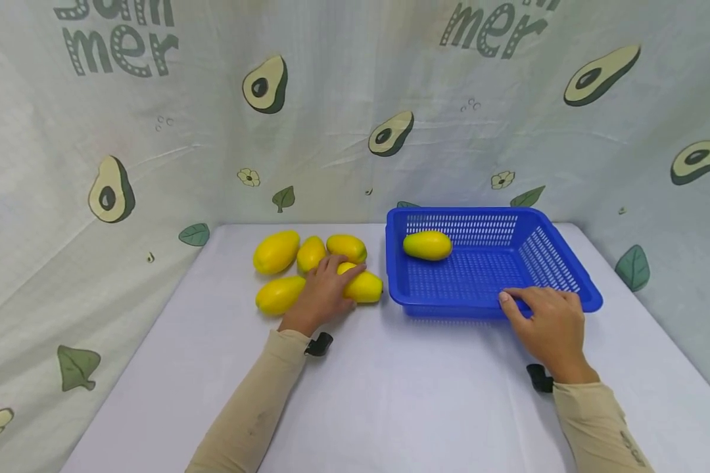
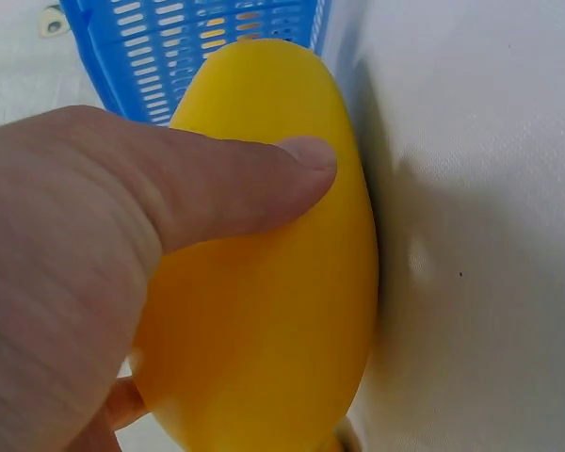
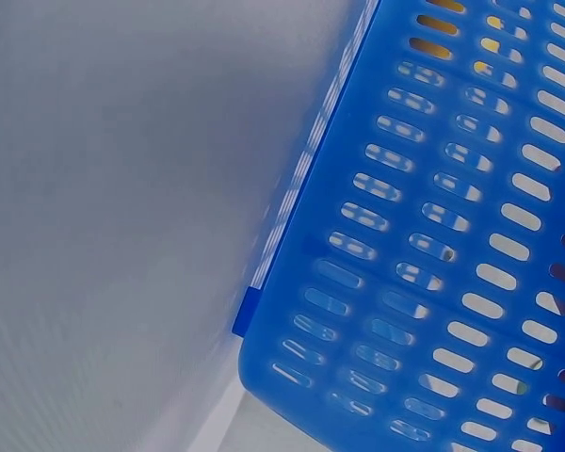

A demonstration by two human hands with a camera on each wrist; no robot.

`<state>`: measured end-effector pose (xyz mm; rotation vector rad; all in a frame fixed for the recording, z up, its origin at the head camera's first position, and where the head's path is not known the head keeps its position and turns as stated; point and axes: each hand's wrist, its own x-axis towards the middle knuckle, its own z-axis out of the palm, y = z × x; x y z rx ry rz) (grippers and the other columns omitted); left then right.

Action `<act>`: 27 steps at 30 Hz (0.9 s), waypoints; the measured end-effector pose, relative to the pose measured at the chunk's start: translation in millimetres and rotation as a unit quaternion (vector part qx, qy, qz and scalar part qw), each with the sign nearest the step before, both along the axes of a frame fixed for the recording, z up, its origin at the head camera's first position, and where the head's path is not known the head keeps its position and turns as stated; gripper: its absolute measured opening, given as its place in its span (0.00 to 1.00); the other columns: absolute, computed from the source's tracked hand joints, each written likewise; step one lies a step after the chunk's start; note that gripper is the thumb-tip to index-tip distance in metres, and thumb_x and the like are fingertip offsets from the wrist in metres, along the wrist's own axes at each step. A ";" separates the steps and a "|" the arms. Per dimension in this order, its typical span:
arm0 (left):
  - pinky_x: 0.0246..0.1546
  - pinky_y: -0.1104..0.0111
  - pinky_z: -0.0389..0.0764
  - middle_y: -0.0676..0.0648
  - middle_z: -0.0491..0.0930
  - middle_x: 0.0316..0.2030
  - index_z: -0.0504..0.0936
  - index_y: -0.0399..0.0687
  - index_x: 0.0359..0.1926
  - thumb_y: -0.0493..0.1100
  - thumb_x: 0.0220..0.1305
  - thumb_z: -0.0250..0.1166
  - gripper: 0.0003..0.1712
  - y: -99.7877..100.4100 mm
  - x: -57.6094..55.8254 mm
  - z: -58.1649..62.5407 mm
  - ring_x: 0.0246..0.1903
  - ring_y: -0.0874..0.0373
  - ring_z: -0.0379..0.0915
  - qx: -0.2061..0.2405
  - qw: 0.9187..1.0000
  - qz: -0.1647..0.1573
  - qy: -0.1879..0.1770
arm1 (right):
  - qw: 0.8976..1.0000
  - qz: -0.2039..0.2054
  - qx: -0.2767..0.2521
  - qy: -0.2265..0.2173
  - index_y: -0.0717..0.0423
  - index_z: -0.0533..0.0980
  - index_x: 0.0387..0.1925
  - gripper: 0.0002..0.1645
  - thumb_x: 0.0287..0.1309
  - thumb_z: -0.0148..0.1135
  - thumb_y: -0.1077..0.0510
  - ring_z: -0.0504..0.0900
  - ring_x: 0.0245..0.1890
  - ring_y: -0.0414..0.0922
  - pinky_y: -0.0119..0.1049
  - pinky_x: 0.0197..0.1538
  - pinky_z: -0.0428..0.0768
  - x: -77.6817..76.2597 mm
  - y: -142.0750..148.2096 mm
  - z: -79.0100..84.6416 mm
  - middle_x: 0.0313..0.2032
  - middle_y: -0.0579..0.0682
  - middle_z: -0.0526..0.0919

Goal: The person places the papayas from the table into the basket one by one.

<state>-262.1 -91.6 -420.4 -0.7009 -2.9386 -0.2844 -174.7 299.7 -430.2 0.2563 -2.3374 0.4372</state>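
My left hand [image 1: 322, 292] grips a smooth yellow papaya [image 1: 363, 286] lying on the white table, left of the basket. In the left wrist view its thumb lies across the papaya [image 2: 264, 320], and a fingertip shows at the far side. Several more yellow papayas cluster about this hand, among them one at the back left [image 1: 277, 252] and one beside the wrist [image 1: 279, 295]. My right hand [image 1: 547, 325] holds the near rim of the blue plastic basket [image 1: 449, 303], fingers bent over the edge. Inside the basket, at its back left, lies one papaya [image 1: 428, 246] with a greenish end.
The white-covered table [image 1: 390, 394] reaches back to a hanging cloth [image 1: 331, 131] printed with avocados and leaves. The basket's slotted side wall [image 3: 433, 217] fills much of the right wrist view. A small black camera [image 1: 319, 344] sits at the left wrist.
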 end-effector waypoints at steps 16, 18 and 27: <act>0.63 0.49 0.70 0.44 0.62 0.67 0.65 0.67 0.74 0.58 0.57 0.75 0.45 -5.6 2.8 7.3 0.64 0.47 0.60 0.028 1.000 0.009 -0.007 | 1.000 -0.001 0.003 -0.004 0.60 0.86 0.38 0.18 0.58 0.65 0.49 0.83 0.40 0.62 0.58 0.45 0.68 -1.3 -3.5 -1.2 0.35 0.60 0.87; 0.62 0.50 0.72 0.44 0.63 0.66 0.65 0.65 0.74 0.60 0.56 0.75 0.46 -6.6 2.6 9.2 0.63 0.48 0.62 0.031 0.999 0.013 -0.004 | 1.000 -0.001 0.002 -0.004 0.60 0.86 0.38 0.17 0.59 0.65 0.49 0.83 0.40 0.62 0.58 0.45 0.68 -2.1 -4.4 -0.9 0.35 0.60 0.87; 0.50 0.57 0.78 0.47 0.69 0.58 0.68 0.61 0.72 0.70 0.54 0.71 0.47 -2.8 7.7 12.7 0.47 0.53 0.69 0.061 0.997 0.028 -0.022 | 1.000 -0.009 0.008 -0.009 0.60 0.86 0.38 0.17 0.58 0.65 0.50 0.82 0.40 0.62 0.58 0.46 0.68 3.5 0.6 2.6 0.35 0.61 0.87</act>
